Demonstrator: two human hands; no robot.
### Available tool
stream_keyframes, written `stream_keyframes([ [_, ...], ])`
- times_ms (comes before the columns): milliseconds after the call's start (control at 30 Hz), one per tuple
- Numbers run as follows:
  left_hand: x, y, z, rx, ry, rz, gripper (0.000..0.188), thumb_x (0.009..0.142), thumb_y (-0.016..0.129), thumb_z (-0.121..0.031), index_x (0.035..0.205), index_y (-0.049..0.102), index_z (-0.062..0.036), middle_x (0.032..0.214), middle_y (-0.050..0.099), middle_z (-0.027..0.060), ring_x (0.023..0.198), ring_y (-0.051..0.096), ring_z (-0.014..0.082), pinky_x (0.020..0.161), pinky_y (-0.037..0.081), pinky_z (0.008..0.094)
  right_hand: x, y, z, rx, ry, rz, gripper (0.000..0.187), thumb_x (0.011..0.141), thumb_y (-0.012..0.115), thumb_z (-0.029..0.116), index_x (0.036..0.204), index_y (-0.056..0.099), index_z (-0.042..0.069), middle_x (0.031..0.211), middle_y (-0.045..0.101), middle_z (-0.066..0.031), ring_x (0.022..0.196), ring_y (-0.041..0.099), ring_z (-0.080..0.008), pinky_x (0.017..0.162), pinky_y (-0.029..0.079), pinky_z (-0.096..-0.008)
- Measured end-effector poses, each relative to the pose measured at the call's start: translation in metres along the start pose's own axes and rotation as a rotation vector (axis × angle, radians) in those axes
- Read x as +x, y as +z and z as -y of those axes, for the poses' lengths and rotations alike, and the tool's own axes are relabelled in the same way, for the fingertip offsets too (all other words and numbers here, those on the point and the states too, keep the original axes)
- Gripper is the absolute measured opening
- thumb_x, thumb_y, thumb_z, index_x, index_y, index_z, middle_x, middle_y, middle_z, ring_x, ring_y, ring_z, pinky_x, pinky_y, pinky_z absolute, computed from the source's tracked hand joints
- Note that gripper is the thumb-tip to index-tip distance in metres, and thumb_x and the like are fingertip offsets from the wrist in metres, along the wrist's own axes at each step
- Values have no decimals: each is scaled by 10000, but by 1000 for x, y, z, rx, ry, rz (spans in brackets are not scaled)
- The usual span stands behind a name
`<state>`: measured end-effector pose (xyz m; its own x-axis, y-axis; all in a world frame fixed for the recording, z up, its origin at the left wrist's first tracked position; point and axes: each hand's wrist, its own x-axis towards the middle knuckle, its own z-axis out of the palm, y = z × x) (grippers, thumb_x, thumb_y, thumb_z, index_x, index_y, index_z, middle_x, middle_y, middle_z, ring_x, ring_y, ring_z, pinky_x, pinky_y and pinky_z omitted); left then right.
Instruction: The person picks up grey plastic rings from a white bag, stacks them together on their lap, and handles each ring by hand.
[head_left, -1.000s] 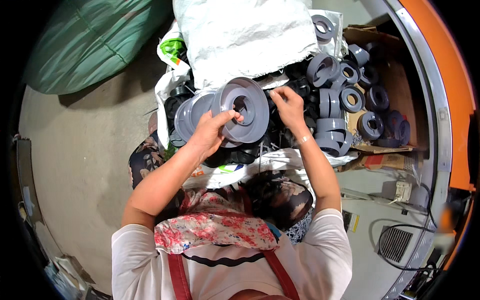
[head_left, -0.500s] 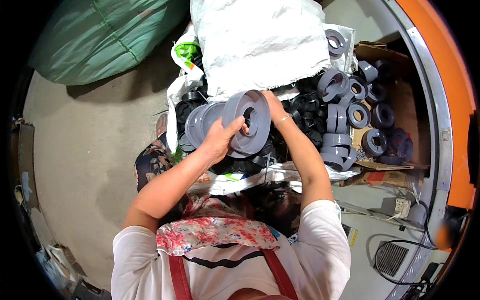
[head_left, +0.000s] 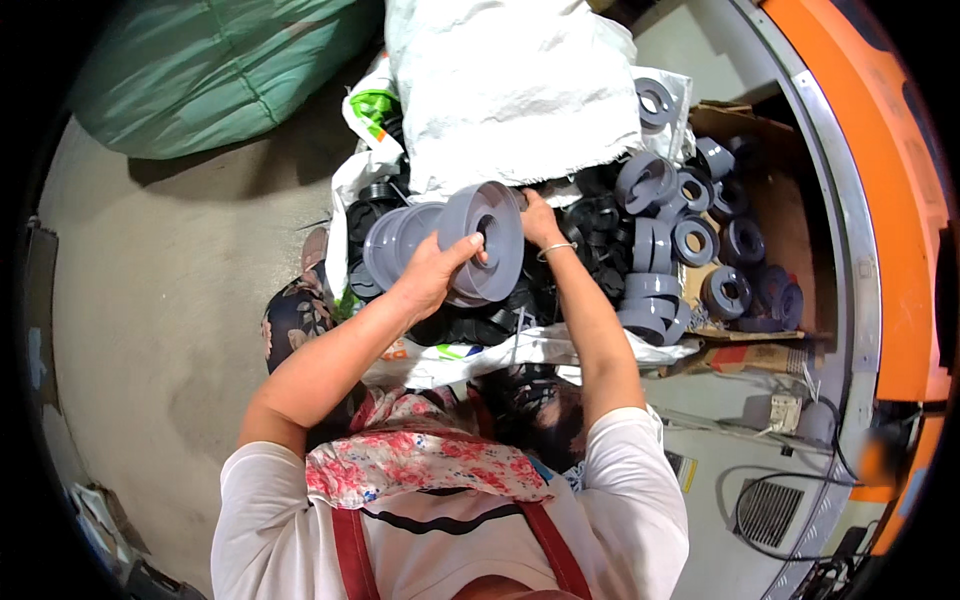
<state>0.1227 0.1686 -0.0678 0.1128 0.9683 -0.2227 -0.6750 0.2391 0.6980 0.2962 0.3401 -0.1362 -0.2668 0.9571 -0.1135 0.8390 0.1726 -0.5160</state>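
Observation:
My left hand [head_left: 432, 270] is closed round the near side of a large grey plastic ring [head_left: 470, 215], with the fingers through its central hole. More grey rings [head_left: 395, 245] sit against its left side; I cannot tell whether the hand carries them too. Just right of the held ring, my right hand [head_left: 541, 220] has its fingers pinched together at a small dark piece, mostly hidden. Under both hands lie many black plastic parts [head_left: 598, 225] in an open white sack [head_left: 345, 190].
A white woven cloth [head_left: 510, 90] covers the sack's far part. Stacked grey rings [head_left: 652, 245] stand at the right, beside an open cardboard box [head_left: 800, 215] holding several more. An orange machine frame [head_left: 880, 180] curves along the right; a green bag [head_left: 230, 75] rests far left.
My right hand has come out from behind the held ring, slightly toward me, and a small dark piece shows at its fingertips. The left hand keeps its grip; the view has shifted slightly.

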Motion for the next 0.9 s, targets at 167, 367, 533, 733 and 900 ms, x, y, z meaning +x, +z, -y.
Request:
stream_keyframes([
  [167, 8, 6, 2, 0, -36, 55, 339, 844, 608, -300, 1012, 506, -24, 899, 573, 68, 839, 563, 151, 775, 474, 308, 37, 29, -55, -130, 155, 182, 507, 699, 629, 344, 990, 575, -68, 983, 588, -286, 964, 570, -382, 821, 454, -381],
  [367, 3, 4, 4, 23, -23, -8, 326, 846, 609, -309, 982, 515, -28, 862, 562, 45, 827, 536, 121, 751, 456, 278, -37, -51, 9, -4, 45, -181, 373, 637, 694, 251, 812, 592, -62, 864, 606, -184, 822, 570, -327, 727, 463, -348],
  [533, 5, 16, 4, -156, -39, 10, 319, 855, 603, -267, 1017, 498, -13, 870, 560, 39, 826, 548, 117, 743, 469, 273, -119, -82, 53, 36, -628, -266, 306, 631, 743, 136, 865, 601, -1, 1085, 549, -214, 1068, 500, -356, 872, 428, -385],
  [733, -8, 20, -2, -71, -50, 96, 354, 848, 606, -243, 1083, 484, -8, 940, 569, 47, 845, 560, 114, 736, 481, 282, -138, -100, 94, 130, -359, -55, 581, 655, 705, 190, 1151, 472, -2, 1078, 504, -242, 1010, 516, -346, 861, 433, -351],
  [900, -9, 13, -2, 4, -50, 176, 396, 845, 607, -246, 1127, 473, -1, 1000, 565, 51, 873, 560, 116, 770, 481, 290, -145, -111, 106, -176, -388, 96, 731, 600, 720, 151, 1234, 383, 18, 1094, 426, -208, 1006, 454, -361, 884, 414, -373],
])
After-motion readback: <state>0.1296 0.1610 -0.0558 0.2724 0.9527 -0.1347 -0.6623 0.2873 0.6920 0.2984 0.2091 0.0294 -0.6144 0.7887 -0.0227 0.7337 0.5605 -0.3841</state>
